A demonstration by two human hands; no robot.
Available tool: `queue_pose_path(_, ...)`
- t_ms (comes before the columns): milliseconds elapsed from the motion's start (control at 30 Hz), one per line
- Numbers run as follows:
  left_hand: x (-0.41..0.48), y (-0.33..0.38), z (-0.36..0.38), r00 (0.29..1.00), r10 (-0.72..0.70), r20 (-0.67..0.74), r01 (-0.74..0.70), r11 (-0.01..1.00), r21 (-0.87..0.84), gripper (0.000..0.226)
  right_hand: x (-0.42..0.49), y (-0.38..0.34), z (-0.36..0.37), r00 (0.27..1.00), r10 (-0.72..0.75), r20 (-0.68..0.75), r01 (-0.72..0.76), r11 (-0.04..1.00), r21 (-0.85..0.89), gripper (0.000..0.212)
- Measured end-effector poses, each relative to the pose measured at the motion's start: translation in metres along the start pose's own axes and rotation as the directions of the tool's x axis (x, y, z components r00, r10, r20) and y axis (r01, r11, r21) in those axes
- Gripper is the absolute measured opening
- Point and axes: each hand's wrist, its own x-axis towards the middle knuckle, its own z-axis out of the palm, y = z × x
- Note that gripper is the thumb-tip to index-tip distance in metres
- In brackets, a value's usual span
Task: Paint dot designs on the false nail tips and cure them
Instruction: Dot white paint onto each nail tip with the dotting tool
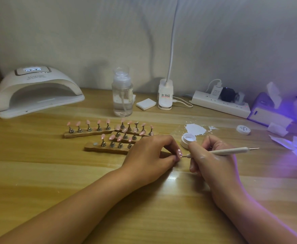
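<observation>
- Setting — a small nail-art workstation on a wood-grain tabletop [38, 173] set against a pale fabric backdrop [73, 32].
- Trade equipment: white curing lamp [36, 90], clear pump bottle [122, 97], rows of pink nail tips [98, 122] on stands.
- Supporting fixtures — clip-on desk lamp [165, 95] and a loaded power strip [220, 104].

left grip [149, 154] pinching, right grip [213, 159] curled

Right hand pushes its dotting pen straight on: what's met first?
Probably the pink nail tip pinched in the left hand; the dotting pen looks almost on it, depth unclear.
</observation>
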Motion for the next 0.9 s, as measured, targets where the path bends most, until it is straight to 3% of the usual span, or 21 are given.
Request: queue_pose_path(900,0.0003,0.0001,-0.0005,1.0,0.005,-0.003,-0.005,1.0,0.005,0.023,-0.0012,-0.0002,-0.001,1.0,0.014,-0.013,-0.014,1.0,0.003,0.023)
